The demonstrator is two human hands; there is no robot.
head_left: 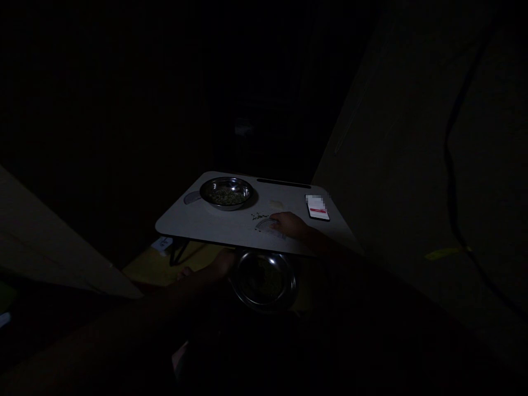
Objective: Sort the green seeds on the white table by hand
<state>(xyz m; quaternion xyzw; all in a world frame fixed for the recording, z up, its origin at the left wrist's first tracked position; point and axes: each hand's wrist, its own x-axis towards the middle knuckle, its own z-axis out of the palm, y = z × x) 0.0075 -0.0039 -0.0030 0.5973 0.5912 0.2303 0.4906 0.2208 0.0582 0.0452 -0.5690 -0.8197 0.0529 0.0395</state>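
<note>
My left hand (224, 262) grips the left rim of a shiny metal bowl (291, 283), held low in front of the table's near edge. Green bits, too dark to name, lie inside it. On the white low table (214, 226), my right hand (289, 224) has its fingers pinched together at the surface, beside small scattered green pieces (258, 216). Under those fingers shows a grey semicircular shape like a protractor (268, 224); whether it is loose or printed cannot be told. A second metal bowl (226, 207) with greenish pieces in it stands at the table's back left.
A phone with a lit screen (317, 209) lies on the table's right side. Behind my right hand is a pale flat patch (276, 204). A dark slot (284, 183) runs along the back edge. The wall (412, 181) rises close on the right, with a dark cable (449, 159).
</note>
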